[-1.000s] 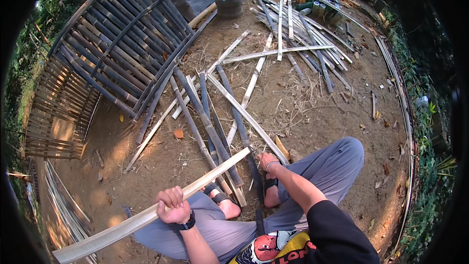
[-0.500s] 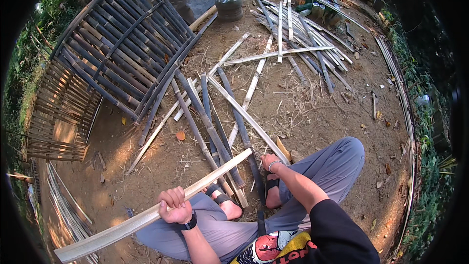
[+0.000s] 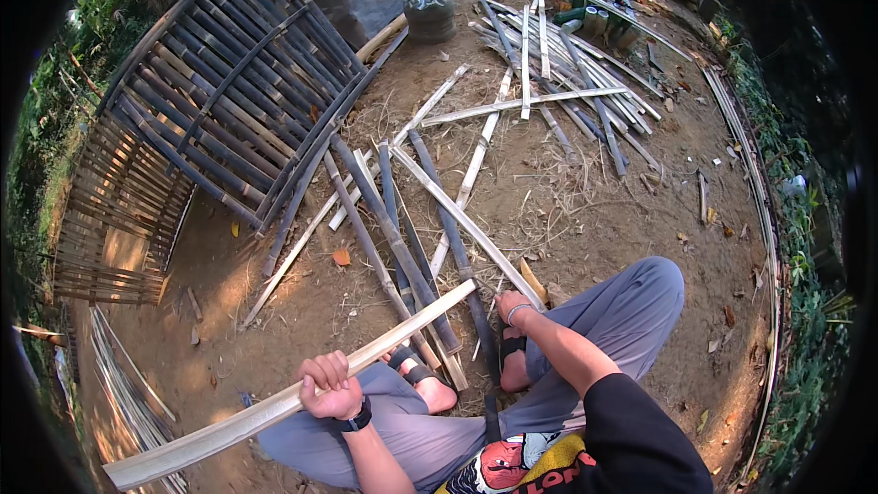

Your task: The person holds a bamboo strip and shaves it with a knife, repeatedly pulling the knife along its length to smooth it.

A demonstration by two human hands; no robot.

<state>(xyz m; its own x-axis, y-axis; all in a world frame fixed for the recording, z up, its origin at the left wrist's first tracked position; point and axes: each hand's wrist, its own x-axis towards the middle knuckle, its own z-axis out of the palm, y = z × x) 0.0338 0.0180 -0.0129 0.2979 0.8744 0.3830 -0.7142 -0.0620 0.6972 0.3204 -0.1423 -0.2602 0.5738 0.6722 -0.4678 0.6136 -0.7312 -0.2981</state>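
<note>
I sit on bare earth in grey trousers and sandals. My left hand is closed around a long pale bamboo slat, which runs from the lower left up to a tip near my feet. My right hand reaches down beside my right foot. It rests among the ends of the dark and pale bamboo slats lying on the ground. Its fingers are curled, and whether they grip a slat is hidden. A small yellowish offcut lies just beyond it.
A large woven bamboo panel stands at the upper left. Several split strips are piled at the far right, near a dark round container. Thin strips are bundled at the lower left, and long ones run along the right edge.
My right hand has shifted slightly to the right by my foot. The slat in my left hand has barely moved.
</note>
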